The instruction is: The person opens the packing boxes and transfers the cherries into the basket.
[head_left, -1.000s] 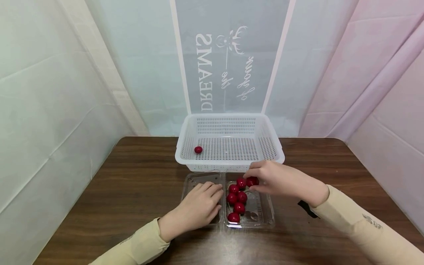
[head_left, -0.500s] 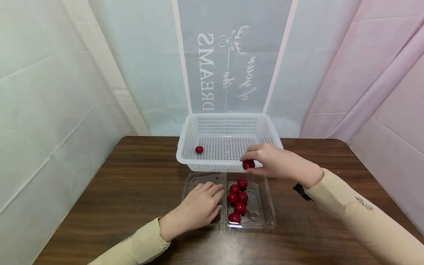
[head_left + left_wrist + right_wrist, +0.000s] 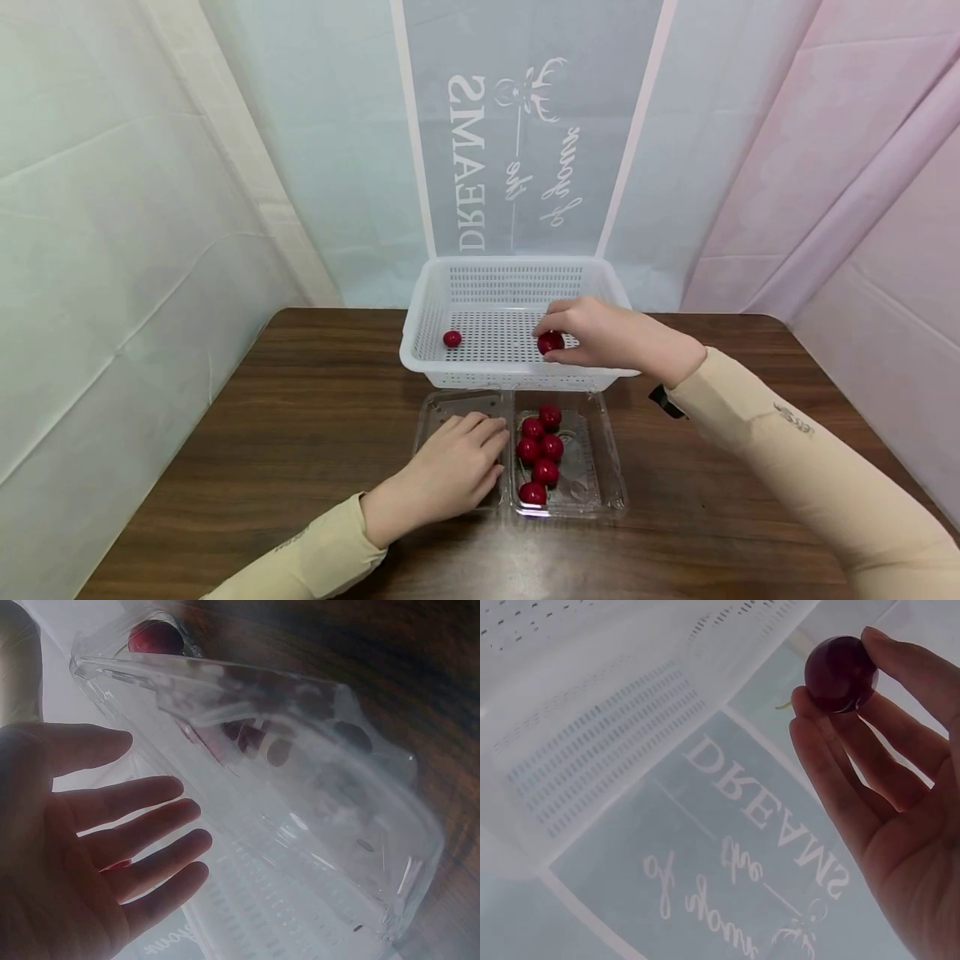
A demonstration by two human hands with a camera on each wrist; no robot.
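Observation:
My right hand (image 3: 603, 335) pinches a dark red cherry (image 3: 841, 673) between thumb and fingertips over the white basket (image 3: 517, 367); a green stem shows beside the fingers in the right wrist view. Another cherry (image 3: 452, 338) lies at the basket's left end. Nearer me, a hinged clear plastic clamshell box (image 3: 579, 471) lies opened out, with several cherries (image 3: 551, 447) along the left of its right half. My left hand (image 3: 453, 465) rests at the left half, the lid (image 3: 448, 407), fingers loosely extended; the left wrist view shows it holding nothing.
The basket stands at the back of the brown wooden table (image 3: 322, 400), just behind the box. Behind it hangs a grey cloth panel (image 3: 525, 50) with mirrored lettering. White sheets (image 3: 135, 250) enclose the sides.
My right hand has lifted a cherry from the right half of the clamshell box and carried it forward over the basket. My left hand has stayed in place.

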